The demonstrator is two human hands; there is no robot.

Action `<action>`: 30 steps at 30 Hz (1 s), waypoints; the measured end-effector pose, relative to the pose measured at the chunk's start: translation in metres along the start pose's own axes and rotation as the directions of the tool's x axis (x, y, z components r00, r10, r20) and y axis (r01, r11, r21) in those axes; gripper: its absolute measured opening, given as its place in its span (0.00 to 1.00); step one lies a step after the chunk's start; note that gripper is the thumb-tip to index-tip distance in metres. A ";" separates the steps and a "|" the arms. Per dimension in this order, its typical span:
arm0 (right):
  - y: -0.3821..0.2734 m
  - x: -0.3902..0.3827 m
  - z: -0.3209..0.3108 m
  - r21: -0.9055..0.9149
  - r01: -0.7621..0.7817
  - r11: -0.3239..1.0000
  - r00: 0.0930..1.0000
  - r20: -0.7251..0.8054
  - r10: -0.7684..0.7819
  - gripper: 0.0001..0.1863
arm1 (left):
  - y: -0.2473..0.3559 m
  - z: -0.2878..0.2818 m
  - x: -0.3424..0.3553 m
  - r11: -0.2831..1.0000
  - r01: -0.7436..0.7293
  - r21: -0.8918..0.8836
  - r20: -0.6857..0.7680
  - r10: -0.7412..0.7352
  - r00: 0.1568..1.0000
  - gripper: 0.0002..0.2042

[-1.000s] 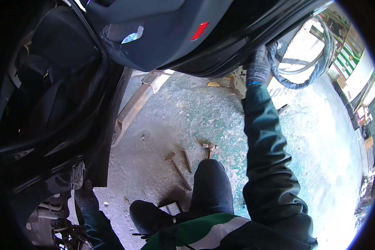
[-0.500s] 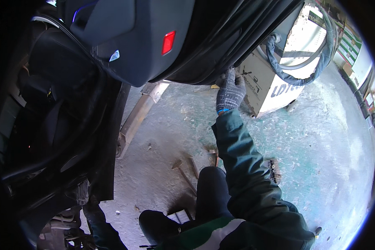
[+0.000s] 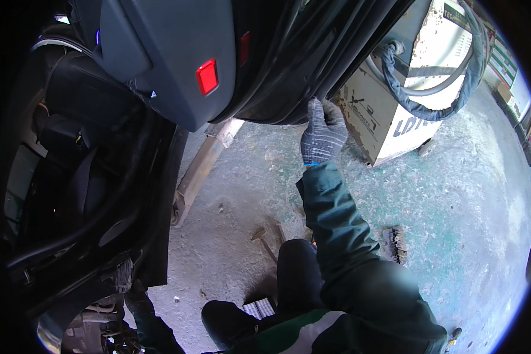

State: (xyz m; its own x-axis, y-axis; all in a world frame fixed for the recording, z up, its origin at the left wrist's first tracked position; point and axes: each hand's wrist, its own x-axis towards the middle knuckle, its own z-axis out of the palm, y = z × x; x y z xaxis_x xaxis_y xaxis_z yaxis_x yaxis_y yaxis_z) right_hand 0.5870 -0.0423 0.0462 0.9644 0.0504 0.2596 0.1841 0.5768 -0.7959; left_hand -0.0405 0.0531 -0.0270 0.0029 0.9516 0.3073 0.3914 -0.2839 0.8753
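Observation:
A black car door (image 3: 289, 76) stands open across the top, with a red reflector (image 3: 207, 77) on its dark inner panel. My right hand (image 3: 324, 133), in a grey striped glove, is closed at the door's lower outer edge, its fingers curled against it. The green right sleeve (image 3: 342, 218) reaches up from below. At lower left, my left hand (image 3: 137, 293) lies in shadow against the lower edge of the black car body (image 3: 153, 236). Its fingers cannot be made out clearly beside a lit grey streaky patch.
A white box-shaped machine (image 3: 377, 112) with a looped grey hose (image 3: 419, 112) stands just right of the door. A metal beam (image 3: 203, 168) lies on the floor beneath. A hammer (image 3: 264, 243), a vented pale object (image 3: 259, 308) and a brush-like block (image 3: 397, 244) are near my knees.
The door's red reflector now sits farther left and lower, and more of the black door edge shows. My right fingers look more curled at the edge. The view has shifted slightly.

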 end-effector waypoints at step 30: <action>-0.007 -0.017 0.004 0.038 -0.031 0.999 0.999 -0.017 0.031 0.16 | 0.007 0.002 -0.011 0.993 0.096 0.066 -0.084 -0.090 0.992 0.18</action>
State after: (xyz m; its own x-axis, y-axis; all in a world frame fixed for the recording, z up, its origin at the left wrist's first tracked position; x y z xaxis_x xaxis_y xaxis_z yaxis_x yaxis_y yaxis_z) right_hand 0.5686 -0.0440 0.0494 0.9727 0.0546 0.2254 0.1472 0.6055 -0.7821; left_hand -0.0359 0.0411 -0.0245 -0.1095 0.9602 0.2571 0.4494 -0.1829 0.8744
